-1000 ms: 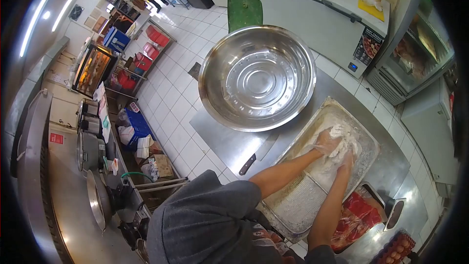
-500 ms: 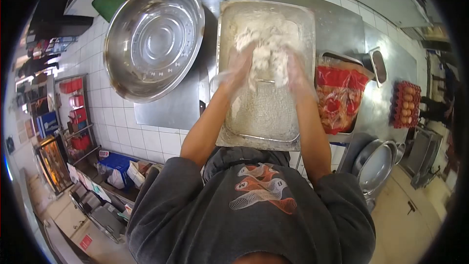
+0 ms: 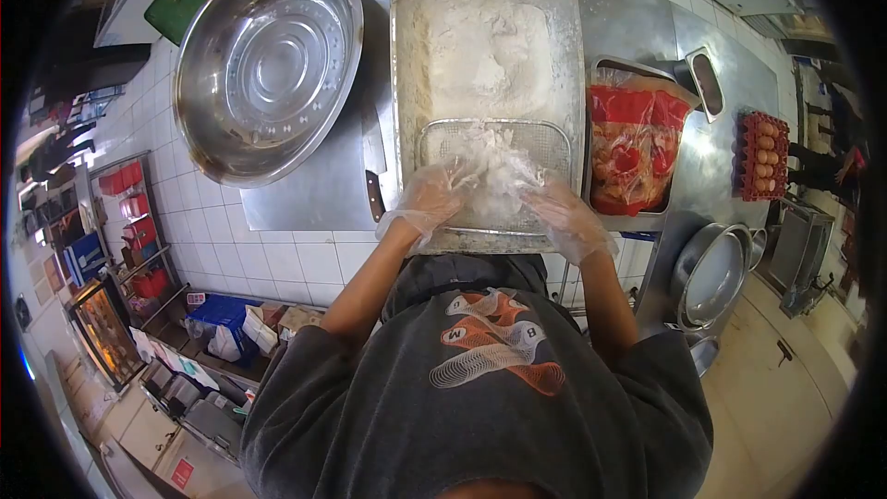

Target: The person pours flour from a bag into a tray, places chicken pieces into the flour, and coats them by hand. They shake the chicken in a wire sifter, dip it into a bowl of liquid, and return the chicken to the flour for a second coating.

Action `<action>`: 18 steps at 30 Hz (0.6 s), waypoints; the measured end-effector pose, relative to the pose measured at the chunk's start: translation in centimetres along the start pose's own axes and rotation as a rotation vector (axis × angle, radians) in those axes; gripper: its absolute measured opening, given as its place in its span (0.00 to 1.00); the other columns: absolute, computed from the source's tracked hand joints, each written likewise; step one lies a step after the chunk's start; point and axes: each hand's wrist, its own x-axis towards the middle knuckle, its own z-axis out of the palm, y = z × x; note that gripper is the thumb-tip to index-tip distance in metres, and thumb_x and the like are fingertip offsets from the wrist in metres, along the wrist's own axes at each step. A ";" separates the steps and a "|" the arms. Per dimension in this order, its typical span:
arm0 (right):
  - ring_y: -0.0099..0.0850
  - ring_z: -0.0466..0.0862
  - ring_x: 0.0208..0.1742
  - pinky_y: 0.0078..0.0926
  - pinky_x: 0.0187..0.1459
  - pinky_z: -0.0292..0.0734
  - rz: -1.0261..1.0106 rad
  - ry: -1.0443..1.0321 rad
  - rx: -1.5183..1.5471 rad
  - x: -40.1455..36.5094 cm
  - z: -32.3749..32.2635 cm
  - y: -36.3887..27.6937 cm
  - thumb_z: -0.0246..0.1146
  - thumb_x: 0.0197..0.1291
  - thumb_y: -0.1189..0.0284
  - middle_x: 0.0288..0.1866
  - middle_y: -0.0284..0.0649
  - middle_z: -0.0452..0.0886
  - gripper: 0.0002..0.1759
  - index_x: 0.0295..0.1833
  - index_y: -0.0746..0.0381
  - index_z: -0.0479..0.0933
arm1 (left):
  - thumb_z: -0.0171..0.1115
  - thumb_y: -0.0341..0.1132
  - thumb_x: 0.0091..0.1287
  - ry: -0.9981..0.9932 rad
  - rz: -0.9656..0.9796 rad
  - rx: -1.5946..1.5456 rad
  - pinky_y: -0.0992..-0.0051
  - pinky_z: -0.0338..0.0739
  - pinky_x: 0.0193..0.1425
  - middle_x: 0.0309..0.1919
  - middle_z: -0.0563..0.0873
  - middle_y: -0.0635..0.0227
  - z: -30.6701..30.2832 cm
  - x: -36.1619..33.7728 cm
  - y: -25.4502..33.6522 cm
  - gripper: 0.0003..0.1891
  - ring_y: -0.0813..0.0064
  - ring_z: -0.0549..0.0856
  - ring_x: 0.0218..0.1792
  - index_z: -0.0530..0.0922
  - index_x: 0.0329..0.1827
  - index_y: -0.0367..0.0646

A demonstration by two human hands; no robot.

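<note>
Both forearms reach forward, bare below pushed-up sleeves, and angle in toward each other. The left hand (image 3: 427,199) and right hand (image 3: 565,219), each in a thin clear glove, sit close together, palms inward and fingers loosely curled. How firm either grip is cannot be told.

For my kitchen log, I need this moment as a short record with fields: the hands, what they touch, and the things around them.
Left hand: gloved, on the floured pieces; grip unclear
Right hand: gloved, on the same pieces; grip unclear
Floured pieces: piled in the wire basket
Wire basket: in the near end of the flour tray
Flour tray: flour heaped at the far end
Left of tray: knife on the counter; large steel bowl, empty
Right of tray: red bag, then egg tray
</note>
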 end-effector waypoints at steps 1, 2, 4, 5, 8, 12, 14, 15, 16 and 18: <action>0.46 0.83 0.51 0.33 0.51 0.78 0.063 0.014 -0.136 0.7 -0.4 -2.6 0.66 0.59 0.63 0.52 0.56 0.81 0.23 0.57 0.64 0.79 | 0.59 0.55 0.68 0.018 -0.022 0.055 0.59 0.77 0.60 0.56 0.83 0.43 0.4 0.2 -0.4 0.33 0.45 0.84 0.54 0.77 0.63 0.32; 0.48 0.85 0.46 0.37 0.48 0.79 0.125 0.027 -0.273 1.4 -0.4 -4.2 0.66 0.57 0.66 0.47 0.56 0.83 0.21 0.54 0.66 0.80 | 0.59 0.54 0.68 0.037 -0.046 0.110 0.59 0.78 0.58 0.53 0.84 0.43 0.8 0.5 -0.7 0.31 0.45 0.85 0.51 0.79 0.60 0.32; 0.50 0.84 0.41 0.41 0.44 0.77 0.035 0.071 -0.219 2.8 0.1 -4.9 0.63 0.55 0.71 0.40 0.57 0.82 0.15 0.46 0.68 0.79 | 0.61 0.52 0.67 0.116 -0.057 0.158 0.57 0.79 0.55 0.48 0.85 0.43 2.2 1.4 -2.1 0.28 0.44 0.85 0.48 0.81 0.56 0.33; 0.51 0.83 0.38 0.44 0.42 0.76 -0.009 0.093 -0.192 3.4 0.3 -5.1 0.61 0.53 0.74 0.36 0.58 0.82 0.13 0.42 0.70 0.78 | 0.62 0.52 0.66 0.172 -0.045 0.150 0.56 0.79 0.53 0.46 0.86 0.43 3.3 1.9 -3.1 0.28 0.44 0.86 0.47 0.82 0.55 0.34; 0.54 0.83 0.39 0.44 0.43 0.76 -0.040 0.147 -0.442 4.8 0.5 -5.3 0.57 0.49 0.78 0.34 0.61 0.81 0.11 0.38 0.71 0.78 | 0.63 0.54 0.64 0.224 -0.120 0.206 0.55 0.80 0.50 0.42 0.87 0.43 2.2 2.4 -0.2 0.29 0.46 0.86 0.44 0.83 0.51 0.33; 0.57 0.82 0.34 0.44 0.40 0.77 -0.211 0.046 -0.563 6.5 0.8 -3.7 0.62 0.47 0.76 0.31 0.62 0.79 0.12 0.39 0.70 0.79 | 0.66 0.60 0.60 0.382 -0.251 0.188 0.57 0.81 0.48 0.37 0.87 0.44 2.7 4.1 1.2 0.33 0.49 0.88 0.40 0.84 0.45 0.32; 0.58 0.81 0.34 0.44 0.40 0.77 -0.227 0.084 -0.424 7.0 1.5 -3.5 0.63 0.47 0.76 0.30 0.62 0.79 0.13 0.39 0.71 0.79 | 0.68 0.58 0.57 0.404 -0.357 0.245 0.58 0.82 0.47 0.36 0.87 0.45 4.0 6.1 1.1 0.30 0.50 0.88 0.39 0.84 0.40 0.32; 0.58 0.81 0.36 0.46 0.41 0.76 -0.199 0.066 -0.438 7.1 1.5 -4.2 0.63 0.47 0.74 0.32 0.62 0.80 0.13 0.39 0.70 0.79 | 0.69 0.57 0.56 0.416 -0.407 0.273 0.58 0.83 0.46 0.35 0.87 0.45 4.2 7.1 0.9 0.29 0.51 0.88 0.38 0.84 0.38 0.33; 0.58 0.82 0.38 0.47 0.41 0.76 -0.169 0.048 -0.452 6.8 1.2 -5.1 0.63 0.48 0.73 0.34 0.62 0.80 0.13 0.39 0.70 0.79 | 0.69 0.58 0.56 0.401 -0.408 0.268 0.57 0.83 0.47 0.35 0.87 0.46 4.4 7.7 0.4 0.29 0.51 0.88 0.39 0.84 0.37 0.34; 0.59 0.82 0.40 0.48 0.41 0.76 -0.159 0.047 -0.442 6.2 0.9 -5.5 0.63 0.49 0.73 0.36 0.62 0.81 0.13 0.39 0.70 0.80 | 0.68 0.58 0.57 0.361 -0.415 0.258 0.56 0.82 0.48 0.35 0.87 0.47 5.1 8.2 -0.2 0.28 0.50 0.88 0.39 0.85 0.37 0.36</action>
